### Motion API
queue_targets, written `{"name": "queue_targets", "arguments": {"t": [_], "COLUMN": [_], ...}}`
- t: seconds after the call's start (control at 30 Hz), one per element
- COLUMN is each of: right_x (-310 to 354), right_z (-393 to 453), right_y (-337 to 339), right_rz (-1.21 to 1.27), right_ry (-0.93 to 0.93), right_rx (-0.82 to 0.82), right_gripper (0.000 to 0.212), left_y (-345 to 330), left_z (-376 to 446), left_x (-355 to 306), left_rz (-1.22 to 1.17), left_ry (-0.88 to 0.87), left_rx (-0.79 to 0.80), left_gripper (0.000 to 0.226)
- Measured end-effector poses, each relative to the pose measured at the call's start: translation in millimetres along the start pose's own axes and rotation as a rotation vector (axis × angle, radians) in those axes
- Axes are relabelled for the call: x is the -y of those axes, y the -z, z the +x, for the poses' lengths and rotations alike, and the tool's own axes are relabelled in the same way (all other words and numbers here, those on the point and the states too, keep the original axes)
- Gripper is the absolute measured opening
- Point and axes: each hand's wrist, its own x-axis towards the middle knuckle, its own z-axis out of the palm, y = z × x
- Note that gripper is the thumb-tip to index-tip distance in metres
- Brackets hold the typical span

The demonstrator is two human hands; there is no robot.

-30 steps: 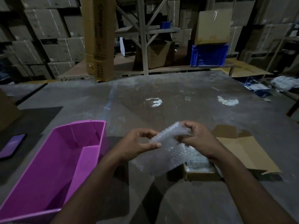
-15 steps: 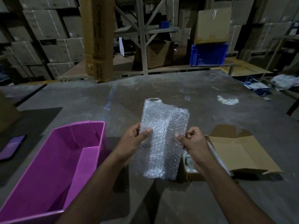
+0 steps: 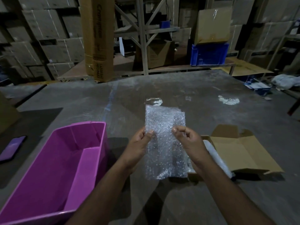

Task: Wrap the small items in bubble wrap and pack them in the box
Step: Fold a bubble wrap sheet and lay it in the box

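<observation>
In the centre of the frame a clear rectangular sheet of bubble wrap (image 3: 164,140) is held upright above the grey worktop (image 3: 194,98), its long side running up and down. The left hand (image 3: 138,147) grips the sheet's left edge, thumb on the near face and fingers curled behind. The right hand (image 3: 189,142) pinches the sheet near its right edge between thumb and curled fingers. Both grips sit in the upper half of the sheet, and its lower end hangs free, in front of the near corner of the box.

Right of the hands, at centre right of the frame, an open brown cardboard box (image 3: 240,153) lies on the worktop with its flaps spread. A white bubble-wrapped roll (image 3: 215,157) lies along its left side, partly hidden by the right forearm; what else the box contains cannot be made out.

At lower left stands a magenta plastic tub (image 3: 90,159) with an inner step along its right wall. Further left, at the frame's edge, a dark phone with a purple-lit screen (image 3: 12,147) lies flat on a dark mat.

Across the top of the frame, metal shelving holds stacked brown cartons, a tall upright cardboard carton (image 3: 97,38) at upper left of centre, and a blue plastic crate (image 3: 209,54) at upper right.
</observation>
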Motion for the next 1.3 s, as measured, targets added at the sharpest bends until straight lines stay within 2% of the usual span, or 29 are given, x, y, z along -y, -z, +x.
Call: {"name": "queue_targets", "arguments": {"t": [0.1, 0.27, 0.47, 0.6, 0.67, 0.77, 0.83, 0.9, 1.0, 1.17, 1.3], "right_x": [0.3, 1.0, 4.5, 6.2, 7.4, 11.7, 14.5, 19.2, 23.5, 21.3, 19.1], "right_z": [1.6, 5.0, 3.7, 2.8, 2.7, 1.1, -1.4, -4.6, -7.3, -5.0, -1.6], "right_y": [1.2, -0.7, 0.1, 5.5, 6.8, 4.0, 2.5, 1.8, 3.0, 4.9, 7.4], "right_rz": [-0.002, -0.059, 0.028, 0.004, -0.017, -0.072, -0.096, -0.077, 0.023, 0.081, 0.057], "right_ry": [-0.021, -0.047, -0.06, -0.045, -0.024, 0.03, 0.03, 0.005, -0.059, -0.027, 0.022], "right_rx": [0.024, 0.061, 0.138, 0.095, 0.043, 0.038, 0.092, 0.154, 0.216, 0.143, 0.105], "right_gripper": [0.052, 0.07, 0.039, 0.051, 0.042, 0.024, 0.025, 0.031, 0.028, 0.012, 0.013], "left_y": [-2.0, -4.0, -1.1, 3.1, 4.3, 2.3, -0.8, -3.4, -2.2, 2.7, 1.7], "left_z": [-1.8, -3.5, -6.8, -6.2, -5.9, -5.3, -6.6, -9.0, -9.5, -4.6, -2.2], "left_x": [-3.0, -3.6, -3.3, 1.5, 4.0, 7.9, 7.3, 4.0, 1.7, 1.1, 7.3], "left_rz": [0.047, 0.068, 0.044, -0.001, -0.009, -0.05, -0.109, -0.148, -0.23, -0.288, -0.214], "left_ry": [-0.029, -0.058, -0.039, -0.033, -0.023, 0.01, 0.048, 0.063, 0.073, 0.086, 0.092], "left_rx": [0.028, 0.05, 0.056, -0.043, -0.074, 0.017, 0.082, 0.082, 0.096, 0.08, 0.067], "left_gripper": [0.031, 0.034, 0.035, 0.034, 0.043, 0.056, 0.052, 0.043, 0.038, 0.053, 0.047]}}
